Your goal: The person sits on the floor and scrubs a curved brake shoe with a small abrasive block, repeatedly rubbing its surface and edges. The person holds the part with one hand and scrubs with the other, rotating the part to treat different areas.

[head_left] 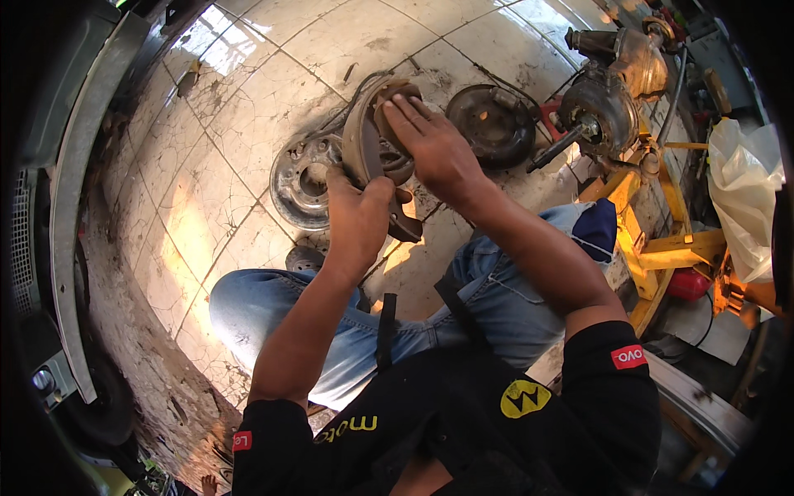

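A curved brake shoe (359, 150) is held up over the floor between my knees, its lower end tilting toward me. Near the shoe's middle, my left hand (357, 215) is closed around it, thumb on the near face. My right hand (434, 153) presses its fingers, held together, on a brown rounded piece (399, 89) against the shoe's upper end. What that piece is, and where the right thumb sits, cannot be made out. Just beneath the hands lies a round metal brake plate (289, 194) with a hole in its middle, partly covered by the shoe.
A dark round plate (492, 132) lies on the tiled floor beyond my right hand. To the right, a greasy axle housing (612, 103) sits above a yellow metal stand (653, 252), beside a whitish plastic bag (740, 198). A vehicle's body edge (66, 198) runs along the left.
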Motion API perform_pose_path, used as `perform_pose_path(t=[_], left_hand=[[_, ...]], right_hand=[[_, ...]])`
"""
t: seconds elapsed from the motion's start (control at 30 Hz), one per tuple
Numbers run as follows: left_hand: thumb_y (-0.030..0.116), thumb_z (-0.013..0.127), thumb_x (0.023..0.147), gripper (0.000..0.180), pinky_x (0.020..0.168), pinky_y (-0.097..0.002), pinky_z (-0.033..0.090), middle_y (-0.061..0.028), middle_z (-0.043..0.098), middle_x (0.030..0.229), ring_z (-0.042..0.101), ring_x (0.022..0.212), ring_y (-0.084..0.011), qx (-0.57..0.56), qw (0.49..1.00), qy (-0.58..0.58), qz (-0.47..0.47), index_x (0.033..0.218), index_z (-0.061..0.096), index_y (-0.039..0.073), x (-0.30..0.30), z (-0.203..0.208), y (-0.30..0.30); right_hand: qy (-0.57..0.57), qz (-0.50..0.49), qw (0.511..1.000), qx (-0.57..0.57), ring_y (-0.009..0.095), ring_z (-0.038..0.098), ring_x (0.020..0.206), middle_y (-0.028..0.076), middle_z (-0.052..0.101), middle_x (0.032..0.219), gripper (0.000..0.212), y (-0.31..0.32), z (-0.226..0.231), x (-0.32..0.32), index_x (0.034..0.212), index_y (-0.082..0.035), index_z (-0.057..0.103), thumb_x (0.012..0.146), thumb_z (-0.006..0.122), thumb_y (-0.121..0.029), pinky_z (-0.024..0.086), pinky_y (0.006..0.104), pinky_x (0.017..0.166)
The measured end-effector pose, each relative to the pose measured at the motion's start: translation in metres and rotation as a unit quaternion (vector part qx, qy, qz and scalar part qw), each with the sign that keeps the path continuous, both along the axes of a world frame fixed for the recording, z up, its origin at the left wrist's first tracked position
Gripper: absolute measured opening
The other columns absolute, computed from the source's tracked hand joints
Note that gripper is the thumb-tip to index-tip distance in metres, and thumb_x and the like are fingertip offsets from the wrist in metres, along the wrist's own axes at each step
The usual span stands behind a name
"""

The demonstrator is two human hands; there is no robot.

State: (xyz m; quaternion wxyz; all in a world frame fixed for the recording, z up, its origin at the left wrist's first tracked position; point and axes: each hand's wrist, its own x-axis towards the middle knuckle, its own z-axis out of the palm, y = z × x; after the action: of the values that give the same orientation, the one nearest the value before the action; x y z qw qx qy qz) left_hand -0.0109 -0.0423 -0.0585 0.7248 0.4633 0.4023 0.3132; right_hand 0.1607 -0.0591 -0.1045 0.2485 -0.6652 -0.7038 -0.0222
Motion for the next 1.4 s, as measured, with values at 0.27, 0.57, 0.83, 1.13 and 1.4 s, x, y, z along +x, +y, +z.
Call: perform_pose_path(t=[0.27, 0.57, 0.83, 1.13, 1.4], left_hand=[[0.004, 0.049, 0.084, 0.028, 0.057, -0.0334, 0.058, -0.016, 0.061, 0.092, 0.066, 0.073, -0.0233, 0.018, 0.998, 0.049, 0.037, 0.108, 0.047, -0.009, 0.005, 0.004, -0.004], [0.007, 0.048, 0.085, 0.027, 0.057, -0.0343, 0.058, -0.0146, 0.059, 0.09, 0.066, 0.073, -0.0232, -0.01, 0.999, 0.027, 0.034, 0.106, 0.05, -0.009, 0.001, 0.008, -0.002], [0.003, 0.052, 0.084, 0.031, 0.057, -0.031, 0.056, -0.0186, 0.065, 0.085, 0.066, 0.069, -0.0205, -0.027, 0.999, 0.01, 0.043, 0.11, 0.042, -0.011, 0.001, 0.006, -0.001], [0.006, 0.049, 0.085, 0.027, 0.056, -0.0347, 0.059, -0.0141, 0.059, 0.09, 0.066, 0.074, -0.0236, -0.009, 0.999, 0.033, 0.033, 0.108, 0.048, -0.008, 0.002, 0.006, -0.001], [0.007, 0.047, 0.085, 0.022, 0.057, -0.0341, 0.058, -0.0151, 0.061, 0.085, 0.065, 0.071, -0.0226, 0.0, 1.0, 0.021, 0.015, 0.1, 0.053, -0.008, -0.004, 0.001, 0.002]], right_hand=[[0.012, 0.019, 1.0, 0.007, 0.042, 0.044, 0.132, 0.021, 0.043, 0.147, 0.068, 0.001, -0.002, 0.003, 0.143, -0.003, 0.041, 0.085, 0.064, -0.027, 0.038, 0.0474, 0.107], [0.02, 0.016, 1.0, -0.012, 0.042, 0.046, 0.13, 0.02, 0.046, 0.146, 0.085, 0.005, -0.008, 0.016, 0.144, -0.005, 0.042, 0.072, 0.077, -0.034, 0.038, 0.0454, 0.109], [0.02, 0.024, 0.999, -0.015, 0.04, 0.043, 0.134, 0.018, 0.043, 0.149, 0.064, -0.002, 0.005, 0.005, 0.145, -0.007, 0.043, 0.082, 0.047, 0.005, 0.037, 0.0443, 0.11], [-0.018, 0.038, 0.999, 0.003, 0.042, 0.047, 0.13, 0.016, 0.045, 0.148, 0.063, -0.003, 0.0, 0.004, 0.145, -0.01, 0.041, 0.085, 0.061, -0.014, 0.042, 0.0447, 0.106], [0.043, 0.053, 0.998, 0.003, 0.04, 0.044, 0.133, 0.016, 0.043, 0.149, 0.064, -0.001, 0.005, 0.007, 0.145, -0.008, 0.044, 0.081, 0.051, 0.003, 0.037, 0.0442, 0.11]])
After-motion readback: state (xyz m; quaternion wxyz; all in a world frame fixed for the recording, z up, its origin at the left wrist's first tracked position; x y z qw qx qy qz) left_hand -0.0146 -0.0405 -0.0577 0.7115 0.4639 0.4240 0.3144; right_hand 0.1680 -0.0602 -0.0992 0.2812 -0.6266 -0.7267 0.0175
